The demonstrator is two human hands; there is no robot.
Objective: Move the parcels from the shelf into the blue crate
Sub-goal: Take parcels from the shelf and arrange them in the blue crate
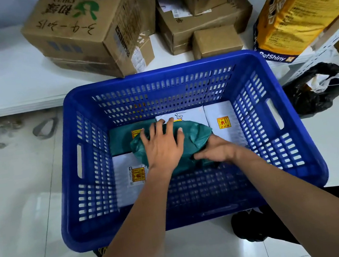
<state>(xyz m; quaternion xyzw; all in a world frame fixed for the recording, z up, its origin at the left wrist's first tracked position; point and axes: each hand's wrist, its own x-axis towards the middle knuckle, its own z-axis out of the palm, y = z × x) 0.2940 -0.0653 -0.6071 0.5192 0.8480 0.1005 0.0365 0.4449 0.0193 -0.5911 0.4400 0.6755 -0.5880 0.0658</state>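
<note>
Glossy white floor tiles [13, 215] are seen beneath a low white shelf [16, 84], on which taped cardboard boxes [85, 31] are stacked beside a shiny yellow bag [303, 0]. A blue crate [177, 221] of slotted moulded plastic is set on the floor against the shelf edge. Flat white parcels [222, 121] bearing orange labels are laid across its bottom, one flat green parcel among them. On top, a crumpled green parcel [197, 133] of soft plastic film is found. The left hand [162, 146] is pressed flat on it, fingers spread and straight. The right hand [217, 150] grips its near edge, fingers curled under. A black plastic bag [312, 95] is noted at right.
</note>
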